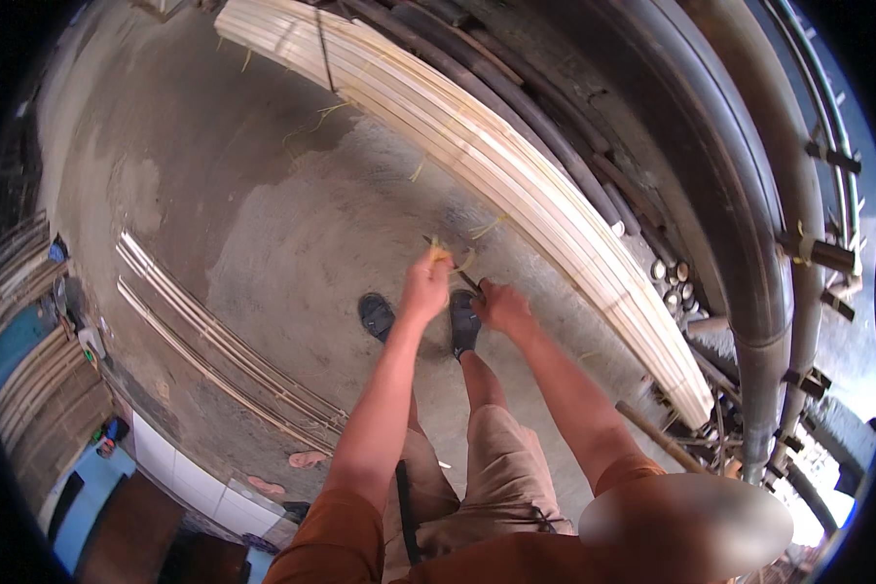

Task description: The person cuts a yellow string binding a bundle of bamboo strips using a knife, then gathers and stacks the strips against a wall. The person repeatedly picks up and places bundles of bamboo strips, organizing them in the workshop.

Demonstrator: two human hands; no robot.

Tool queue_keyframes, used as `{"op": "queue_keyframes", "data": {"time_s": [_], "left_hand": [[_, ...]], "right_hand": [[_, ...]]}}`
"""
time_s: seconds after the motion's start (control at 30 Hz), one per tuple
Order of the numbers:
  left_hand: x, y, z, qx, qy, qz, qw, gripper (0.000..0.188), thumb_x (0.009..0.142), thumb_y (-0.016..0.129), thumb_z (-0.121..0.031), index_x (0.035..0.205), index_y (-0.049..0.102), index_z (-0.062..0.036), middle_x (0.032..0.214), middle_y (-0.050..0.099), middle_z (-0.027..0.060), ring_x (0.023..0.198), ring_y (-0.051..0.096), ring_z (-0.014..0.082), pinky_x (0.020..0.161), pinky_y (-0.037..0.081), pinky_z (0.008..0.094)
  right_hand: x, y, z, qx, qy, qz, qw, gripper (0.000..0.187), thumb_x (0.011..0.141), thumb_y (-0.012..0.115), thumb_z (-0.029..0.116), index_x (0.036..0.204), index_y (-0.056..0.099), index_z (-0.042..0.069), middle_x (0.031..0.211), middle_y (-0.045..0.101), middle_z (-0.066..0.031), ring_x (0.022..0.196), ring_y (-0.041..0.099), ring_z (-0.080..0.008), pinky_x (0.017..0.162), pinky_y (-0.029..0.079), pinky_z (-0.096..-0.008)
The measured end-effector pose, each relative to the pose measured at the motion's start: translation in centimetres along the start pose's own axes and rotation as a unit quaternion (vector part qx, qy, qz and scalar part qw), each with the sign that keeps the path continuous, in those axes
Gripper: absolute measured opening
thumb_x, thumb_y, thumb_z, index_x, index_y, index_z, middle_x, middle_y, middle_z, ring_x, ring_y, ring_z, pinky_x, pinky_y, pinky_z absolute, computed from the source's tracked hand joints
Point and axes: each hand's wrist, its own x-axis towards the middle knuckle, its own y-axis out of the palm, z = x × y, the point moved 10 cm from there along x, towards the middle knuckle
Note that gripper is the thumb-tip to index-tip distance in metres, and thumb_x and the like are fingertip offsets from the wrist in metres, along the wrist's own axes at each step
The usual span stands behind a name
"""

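My left hand (pixel 426 290) is closed in a pinch on a short yellow strip (pixel 440 253), held out in front of me above the floor. A thin dark tip shows just beyond those fingers. Close by on the right, my right hand (pixel 502 306) is wrapped round a slim dark tool (pixel 468 281) that points up and left toward the left hand. The tool is too small to tell its kind. A pale loose strip curls between the two hands. Ahead and to the right lies a long bundle of pale wooden strips (pixel 516 185), with yellow ties hanging from its edge.
Large dark pipes (pixel 740 185) and thinner poles run along the right behind the bundle. Several long thin poles (pixel 224 331) lie on the concrete floor (pixel 263 214) at left. Pink sandals (pixel 307 457) lie near their lower end. Stacked poles (pixel 44 380) stand at far left.
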Motion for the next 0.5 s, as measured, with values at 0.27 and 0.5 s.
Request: {"op": "queue_keyframes", "data": {"time_s": [0.27,0.5], "left_hand": [[1.6,12.4,5.6,-0.152,-0.063,0.044,0.985,0.021,0.093,0.043,-0.018,0.093,0.059,-0.0047,0.095,0.057,0.0133,0.087,0.057,0.0250,0.076,0.046,0.0381],[3.1,23.3,1.5,-0.503,-0.273,-0.095,0.814,0.016,0.094,0.047,-0.021,0.106,0.053,-0.0122,0.102,0.057,0.0033,0.065,0.048,0.0128,0.058,0.044,0.0298]], "right_hand": [[-14.9,5.9,-12.1,0.176,0.074,-0.061,0.980,0.037,0.090,0.062,0.035,0.101,0.056,0.001,0.076,0.064,-0.0239,0.079,0.064,-0.0445,0.068,0.049,-0.0490],[-23.6,6.5,-18.3,0.216,0.160,-0.008,0.963,0.038,0.091,0.061,0.037,0.100,0.056,0.001,0.074,0.065,-0.0212,0.076,0.066,-0.0421,0.068,0.050,-0.0458]]}}
